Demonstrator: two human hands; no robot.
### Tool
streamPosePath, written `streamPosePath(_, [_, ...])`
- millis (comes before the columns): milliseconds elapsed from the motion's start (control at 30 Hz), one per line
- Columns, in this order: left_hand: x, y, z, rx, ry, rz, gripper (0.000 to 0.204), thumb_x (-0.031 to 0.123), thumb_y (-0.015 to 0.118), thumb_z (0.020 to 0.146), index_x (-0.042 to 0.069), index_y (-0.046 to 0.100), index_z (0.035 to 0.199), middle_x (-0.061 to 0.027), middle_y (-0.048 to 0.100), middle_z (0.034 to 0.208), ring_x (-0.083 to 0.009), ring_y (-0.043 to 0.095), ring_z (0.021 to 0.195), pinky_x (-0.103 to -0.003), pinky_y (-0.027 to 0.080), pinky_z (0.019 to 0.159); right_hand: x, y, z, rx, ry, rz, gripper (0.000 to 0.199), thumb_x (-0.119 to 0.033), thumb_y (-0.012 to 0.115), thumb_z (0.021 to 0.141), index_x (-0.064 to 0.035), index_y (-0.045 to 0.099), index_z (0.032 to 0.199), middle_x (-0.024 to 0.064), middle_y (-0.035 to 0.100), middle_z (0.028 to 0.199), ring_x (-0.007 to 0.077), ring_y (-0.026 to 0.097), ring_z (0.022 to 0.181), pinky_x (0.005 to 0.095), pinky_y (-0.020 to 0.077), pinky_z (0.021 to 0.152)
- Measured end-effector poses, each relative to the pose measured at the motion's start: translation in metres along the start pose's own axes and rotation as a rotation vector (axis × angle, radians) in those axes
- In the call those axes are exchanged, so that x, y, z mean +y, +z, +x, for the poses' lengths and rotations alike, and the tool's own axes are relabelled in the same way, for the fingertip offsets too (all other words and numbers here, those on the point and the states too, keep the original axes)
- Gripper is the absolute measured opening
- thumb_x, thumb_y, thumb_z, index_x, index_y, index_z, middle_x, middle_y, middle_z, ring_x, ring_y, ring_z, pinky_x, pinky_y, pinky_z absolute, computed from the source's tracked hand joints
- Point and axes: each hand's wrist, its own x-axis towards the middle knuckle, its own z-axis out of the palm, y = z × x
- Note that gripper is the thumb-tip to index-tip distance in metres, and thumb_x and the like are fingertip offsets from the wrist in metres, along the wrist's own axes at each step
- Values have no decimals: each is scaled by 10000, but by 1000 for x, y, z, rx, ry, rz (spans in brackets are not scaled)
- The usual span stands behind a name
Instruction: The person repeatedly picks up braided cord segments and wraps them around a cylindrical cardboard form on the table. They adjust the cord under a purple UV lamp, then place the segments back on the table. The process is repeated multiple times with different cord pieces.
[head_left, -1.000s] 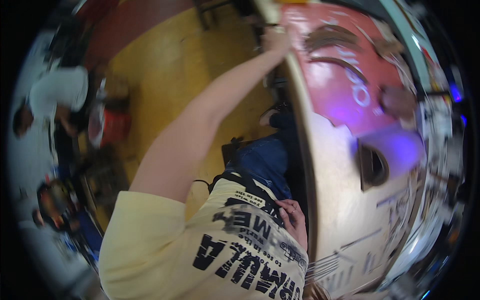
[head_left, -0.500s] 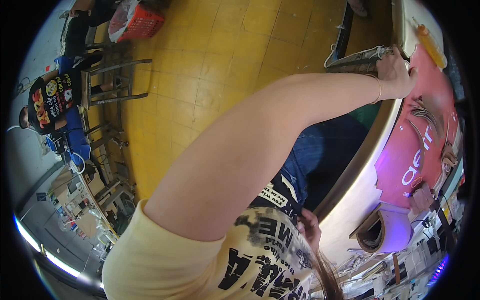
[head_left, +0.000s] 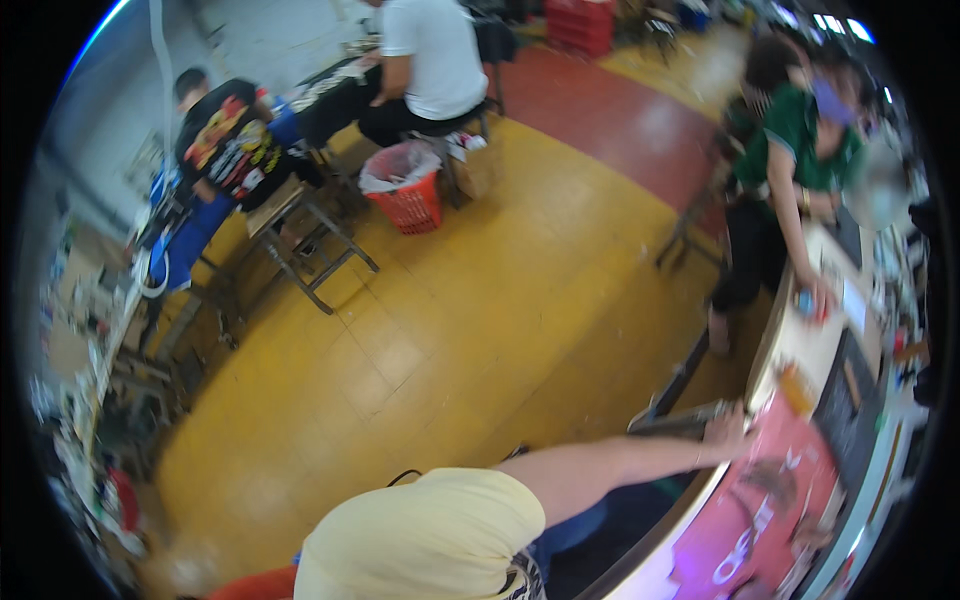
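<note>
My left arm, in a pale yellow sleeve, stretches right toward the workbench (head_left: 690, 525). My left hand (head_left: 730, 432) is at the bench's edge, beside the corner of a pink sheet (head_left: 800, 440) with white lettering; its fingers are smeared by motion. Curved brown strips (head_left: 770, 480) lie on that sheet. Just beyond the hand is a blurred orange-yellow bottle (head_left: 795, 388). My right hand is out of view.
Across the bench a person in green (head_left: 790, 150) leans with a hand (head_left: 820, 298) on it. Other people sit at the far left, near a wooden stool (head_left: 275, 208) and a red basket (head_left: 410, 205). A dark mat (head_left: 850, 390) borders the pink sheet.
The view has swung up and left, bringing in more floor and people. My right hand, at my shirt before, has left the picture. My left hand stays by the bench edge.
</note>
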Motion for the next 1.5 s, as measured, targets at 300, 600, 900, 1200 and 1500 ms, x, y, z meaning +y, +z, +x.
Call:
streamPosePath(300, [3, -8, -4, -9, -9, -95, 742, 469, 602, 866, -31, 380, 1367, -222, 672, 982, -372, 677, 866, -484, 546, 708, -61, -4, 45, 61, -209, 17, 251, -107, 595, 928, 26, 632, 1137, 124, 671, 970, 204, 627, 903, 301, 491, 827])
streamPosePath(600, [1, -4, -7, 88, 27, -109, 716, 441, 601, 872, -59, 387, 1338, -234, 683, 899, -387, 685, 825, -492, 544, 663, -63, -17, 53, 98, -135, 54, 247, -118, 593, 934, 26, 634, 1131, 119, 670, 959, 199, 623, 894, 299, 488, 820])
streamPosePath(900, [2, -10, -5, -39, -29, -128, 769, 467, 579, 887, -51, 339, 1403, -246, 660, 978, -407, 653, 912, -492, 534, 749, -70, -22, 56, 102, -35, 57, 245, -129, 592, 940, 25, 637, 1126, 115, 669, 949, 194, 618, 886, 297, 486, 813])
streamPosePath(1200, [5, -11, -6, -42, -70, -82, 765, 445, 606, 869, -35, 344, 1404, -264, 642, 1030, -400, 641, 969, -500, 523, 788, -75, -21, 55, 108, 8, 69, 244, -140, 590, 946, 24, 639, 1120, 110, 668, 939, 189, 613, 877, 295, 483, 806])
streamPosePath(1500, [9, -21, -9, -8, -31, -44, 773, 503, 574, 879, -25, 356, 1400, -260, 641, 1084, -402, 637, 994, -495, 535, 805, -74, -21, 52, 130, 32, 112, 244, -151, 588, 952, 23, 641, 1114, 106, 667, 929, 183, 609, 868, 293, 481, 798])
